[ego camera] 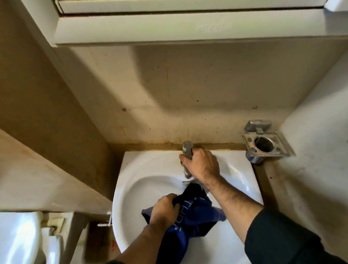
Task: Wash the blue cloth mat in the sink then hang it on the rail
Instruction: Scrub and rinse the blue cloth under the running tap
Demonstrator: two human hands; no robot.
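A: What room are you standing in?

B: A small bathroom with stained beige walls. A white sink [140,170] sits below you, a metal cup holder [265,143] on the wall to its right, a toilet [13,238] at lower left.

A: And your hands?

B: Your right hand [201,164] is wrapped around the metal tap [187,150]. Your left hand [164,210] grips the bunched blue cloth mat [198,209], which lies in the basin, one end trailing over the near rim.
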